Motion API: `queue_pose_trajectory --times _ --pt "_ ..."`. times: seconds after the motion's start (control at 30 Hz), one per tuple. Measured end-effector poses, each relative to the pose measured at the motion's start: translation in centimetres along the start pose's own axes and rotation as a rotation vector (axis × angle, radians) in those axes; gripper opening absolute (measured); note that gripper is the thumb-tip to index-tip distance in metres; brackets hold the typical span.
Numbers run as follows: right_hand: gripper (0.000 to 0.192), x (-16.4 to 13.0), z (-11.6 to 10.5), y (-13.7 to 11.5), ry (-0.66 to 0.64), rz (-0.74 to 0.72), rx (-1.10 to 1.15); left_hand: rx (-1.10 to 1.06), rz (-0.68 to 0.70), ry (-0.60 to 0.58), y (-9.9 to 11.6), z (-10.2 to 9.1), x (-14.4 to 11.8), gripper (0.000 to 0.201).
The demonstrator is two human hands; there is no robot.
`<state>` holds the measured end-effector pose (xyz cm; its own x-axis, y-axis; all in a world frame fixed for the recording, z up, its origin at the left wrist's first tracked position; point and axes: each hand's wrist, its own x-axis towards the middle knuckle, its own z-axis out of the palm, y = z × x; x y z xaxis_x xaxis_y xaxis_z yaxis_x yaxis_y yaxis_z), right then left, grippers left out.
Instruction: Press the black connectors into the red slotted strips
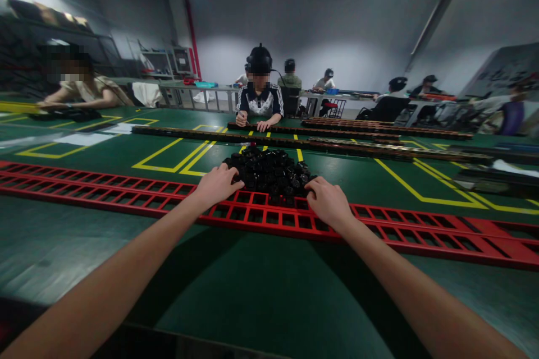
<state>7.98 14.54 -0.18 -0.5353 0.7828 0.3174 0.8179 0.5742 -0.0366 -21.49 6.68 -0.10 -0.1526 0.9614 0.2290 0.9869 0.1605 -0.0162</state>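
Note:
A heap of small black plastic parts [272, 171] lies in front of me, its near edge spilling onto a long red frame [229, 212] with rows of rectangular openings. My left hand [219, 184] rests at the heap's left edge, fingers curled and thumb close to the index finger. At the right edge is my right hand [328, 199], its fingers bent in against the black parts. Both hands hover over or touch the red frame. Whatever their fingertips hold is hidden among the dark parts.
Long dark strips [278, 139] lie across the green table [261, 291], which has yellow outlines. White paper [82, 139] lies to the left. A person [260, 95] sits opposite with hands on a strip; another person [88, 90] works at the left. Several people sit farther back.

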Motion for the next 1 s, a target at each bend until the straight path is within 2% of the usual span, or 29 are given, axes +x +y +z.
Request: queue_pose_trajectory --times 0.13,0.3,0.47,0.6,0.7,0.8,1.0 --pt "0.034 0.0 0.1 0.1 0.002 -0.006 -0.005 -0.012 -0.034 0.015 -0.3 -0.4 0.1 0.035" --pt "0.034 0.1 0.5 0.3 0.011 -0.018 -0.010 -0.016 -0.010 0.095 -0.1 -1.0 -0.2 0.018" --pt "0.033 0.1 0.5 0.3 0.027 -0.020 -0.005 -0.066 -0.010 0.327 0.7 -1.4 -0.3 0.015" --pt "0.033 0.1 0.4 0.3 0.024 -0.026 0.002 -0.297 0.118 0.439 1.6 -1.0 -0.2 0.022" --pt "0.034 0.1 0.5 0.3 0.022 -0.028 0.003 -0.487 0.279 0.414 2.3 -0.3 -0.3 0.025" --pt "0.034 0.1 0.6 0.3 0.025 -0.027 0.007 -0.599 0.392 0.318 3.1 0.4 -0.6 0.026" --pt "0.034 0.0 0.2 0.0 0.018 -0.019 0.004 -0.556 0.455 0.202 3.9 1.0 -1.1 0.023"
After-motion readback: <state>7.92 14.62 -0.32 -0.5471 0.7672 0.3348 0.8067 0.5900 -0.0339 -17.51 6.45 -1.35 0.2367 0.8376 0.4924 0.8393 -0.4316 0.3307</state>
